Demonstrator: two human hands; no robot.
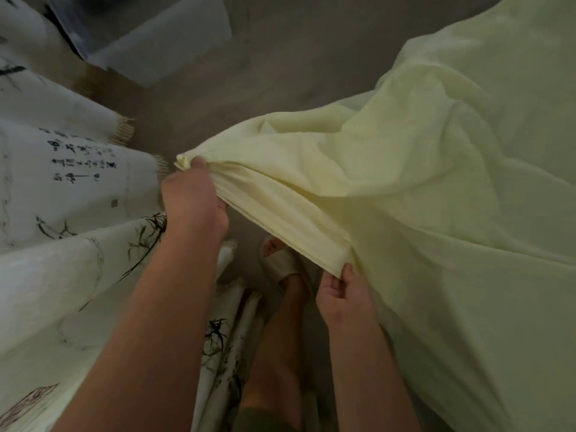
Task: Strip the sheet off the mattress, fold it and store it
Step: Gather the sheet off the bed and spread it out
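Both hands grip one gathered edge of the pale yellow sheet (420, 188): the left hand (194, 199) clamps a bunched corner of stacked folds with thumb on top, and the right hand (341, 296) pinches the same edge lower down, fingers curled round the cloth. Between them the edge is pulled taut, while the rest billows off to the right. A white cloth with ink calligraphy (71, 182) lies to the left, above a grey floor (274, 63). A slippered foot (282, 265) shows below the sheet.
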